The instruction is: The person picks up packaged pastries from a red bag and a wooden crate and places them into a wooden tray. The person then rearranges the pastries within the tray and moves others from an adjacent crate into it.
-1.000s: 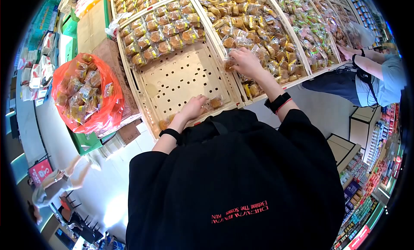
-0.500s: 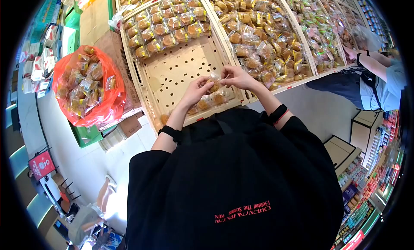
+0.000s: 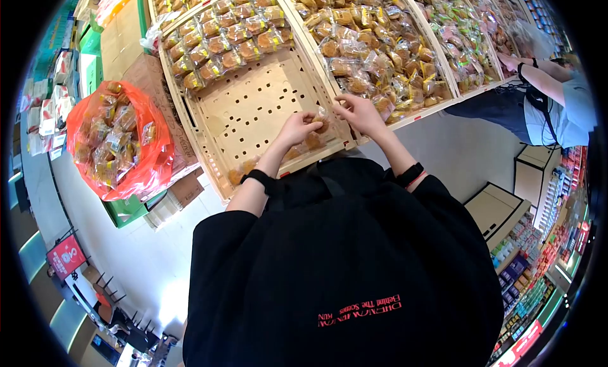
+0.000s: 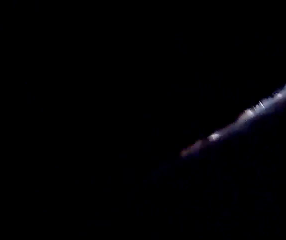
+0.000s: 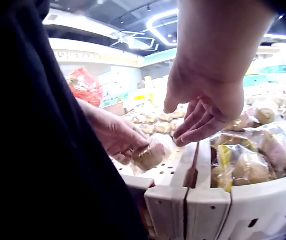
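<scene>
Left hand: the left hand (image 3: 299,129) pinches one round brown bun in a clear plastic wrapper (image 5: 150,154) between thumb and fingers, above the near right corner of the crate.
Right hand: the right hand (image 3: 361,114) is empty, its fingers bent and a narrow gap beside the thumb; the fingertips are just beside the wrapper, and I cannot tell whether they touch it.
Wrists: a black band (image 3: 408,175) circles the right one, another the left.
Left crate: under the left hand is a cream plastic crate with a perforated floor (image 3: 218,107); a near row of wrapped buns (image 3: 234,176) lies along its near wall, and neat far rows of wrapped buns (image 3: 235,34) fill its far end.
Right crate: a loose heap of yellow-marked wrapped buns (image 3: 386,47).
Far left: a translucent orange-red plastic bag (image 3: 161,164) full of wrapped buns, beside brown cardboard (image 3: 152,82).
Far right: a person in a pale blue top (image 3: 575,107).
Left wrist view: almost wholly dark.
</scene>
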`<state>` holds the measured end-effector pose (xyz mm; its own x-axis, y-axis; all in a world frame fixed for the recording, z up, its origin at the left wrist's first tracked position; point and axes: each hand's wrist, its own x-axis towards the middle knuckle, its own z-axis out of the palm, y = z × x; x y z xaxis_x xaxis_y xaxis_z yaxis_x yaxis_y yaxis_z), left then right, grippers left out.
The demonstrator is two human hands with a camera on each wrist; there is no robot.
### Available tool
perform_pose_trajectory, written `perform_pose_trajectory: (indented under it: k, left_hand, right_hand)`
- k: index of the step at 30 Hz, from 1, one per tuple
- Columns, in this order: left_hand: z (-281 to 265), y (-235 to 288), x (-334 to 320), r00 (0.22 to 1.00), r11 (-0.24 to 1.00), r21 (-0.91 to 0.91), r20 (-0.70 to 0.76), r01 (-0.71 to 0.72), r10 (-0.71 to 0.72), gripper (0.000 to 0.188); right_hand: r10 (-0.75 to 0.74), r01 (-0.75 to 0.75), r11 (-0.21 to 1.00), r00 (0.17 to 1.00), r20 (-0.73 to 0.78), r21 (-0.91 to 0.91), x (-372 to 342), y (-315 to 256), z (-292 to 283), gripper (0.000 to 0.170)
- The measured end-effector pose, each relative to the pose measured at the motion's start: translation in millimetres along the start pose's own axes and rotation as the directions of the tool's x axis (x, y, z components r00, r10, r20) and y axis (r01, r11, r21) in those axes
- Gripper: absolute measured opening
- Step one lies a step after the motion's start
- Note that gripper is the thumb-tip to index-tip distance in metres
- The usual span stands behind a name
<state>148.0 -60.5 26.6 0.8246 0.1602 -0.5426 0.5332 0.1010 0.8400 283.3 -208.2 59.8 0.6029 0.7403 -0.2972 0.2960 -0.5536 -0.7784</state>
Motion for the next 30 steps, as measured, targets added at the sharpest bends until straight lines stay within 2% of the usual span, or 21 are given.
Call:
perform_pose_trajectory:
  k: [1,2,4,5,6,7,8,9,11,15,17,18,20,21,23,24,26,27,29,30]
  left_hand:
    - [3,-9,14,0.999,0.999,0.047,0.035,0.003,-0.004,0.037]
    - [4,-19,26,0.999,0.999,0.044,0.043,0.003,-0.005,0.037]
    - [7,-22,38,0.988,0.996,0.043,0.130,0.076,-0.081,0.038]
    - [9,-42,50,0.992,0.994,0.097,0.118,0.039,-0.051,0.039]
    - [10,-44,52,0.991,0.994,0.098,0.123,0.041,-0.053,0.039]
    - [11,-47,53,0.989,0.982,0.185,0.139,0.029,-0.055,0.040]
    - [12,-50,54,0.987,0.963,0.270,0.152,0.015,-0.058,0.041]
    - [12,-45,52,0.987,0.962,0.271,0.150,0.017,-0.060,0.041]
    - [17,-29,46,0.981,0.892,0.446,0.191,-0.069,-0.020,0.041]
    - [19,-32,45,0.981,0.915,0.401,0.188,-0.038,-0.042,0.038]
    - [20,-35,46,0.981,0.872,0.480,0.192,-0.099,0.006,0.034]
    - [22,-35,47,0.981,0.872,0.479,0.195,-0.102,0.008,0.034]
    - [25,-35,49,0.964,0.696,0.688,0.265,-0.206,0.024,0.037]
    - [26,-33,46,0.964,0.698,0.686,0.265,-0.208,0.026,0.037]
    - [26,-31,38,0.964,0.604,0.753,0.231,-0.261,0.128,0.040]
    - [24,-34,37,0.965,0.604,0.753,0.229,-0.260,0.131,0.040]
    - [20,-40,36,0.956,0.644,0.709,0.242,-0.289,0.163,0.039]
    - [18,-41,37,0.957,0.642,0.710,0.241,-0.289,0.165,0.039]
    - [15,-42,39,0.974,0.726,0.652,0.186,-0.219,0.127,0.039]
    - [14,-42,40,0.974,0.726,0.652,0.185,-0.219,0.127,0.039]
  right_hand:
    - [0.112,-0.117,0.975,0.993,0.034,0.187,-5,-3,-11,0.033]
    - [0.101,-0.104,0.966,0.995,0.027,0.235,-8,4,-20,0.032]
    - [0.043,-0.026,0.982,0.995,-0.089,0.187,-18,12,-33,0.033]
    - [0.051,-0.033,0.982,0.994,-0.093,0.187,-23,15,-40,0.033]
    - [0.116,-0.090,0.961,0.990,-0.085,0.260,-27,18,-46,0.033]
    - [0.178,-0.145,0.933,0.982,-0.070,0.330,-31,20,-50,0.033]
    - [0.179,-0.147,0.932,0.982,-0.068,0.331,-34,26,-52,0.033]
    - [0.197,-0.150,0.912,0.977,-0.085,0.382,-35,33,-52,0.033]
    - [0.232,-0.166,0.883,0.967,-0.101,0.440,-39,37,-56,0.032]
    - [0.242,-0.151,0.872,0.960,-0.141,0.466,-44,39,-60,0.030]
    - [0.249,-0.145,0.846,0.958,-0.139,0.514,-42,48,-62,0.027]
    - [0.251,-0.146,0.847,0.958,-0.142,0.512,-42,50,-65,0.027]
    - [0.242,-0.150,0.886,0.957,-0.161,0.439,-42,54,-68,0.025]
    - [0.242,-0.151,0.887,0.957,-0.161,0.436,-42,55,-70,0.025]
    - [0.207,-0.120,0.954,0.926,-0.317,0.275,-38,58,-74,0.023]
    - [0.204,-0.117,0.955,0.927,-0.316,0.273,-36,64,-76,0.023]
    - [0.144,-0.117,0.989,0.913,-0.382,0.094,-33,77,-79,0.026]
    - [0.142,-0.114,0.989,0.913,-0.383,0.095,-32,77,-80,0.026]
    - [0.153,-0.176,0.983,0.938,-0.310,-0.047,-33,76,-81,0.035]
    - [0.153,-0.176,0.983,0.938,-0.311,-0.047,-33,73,-81,0.035]
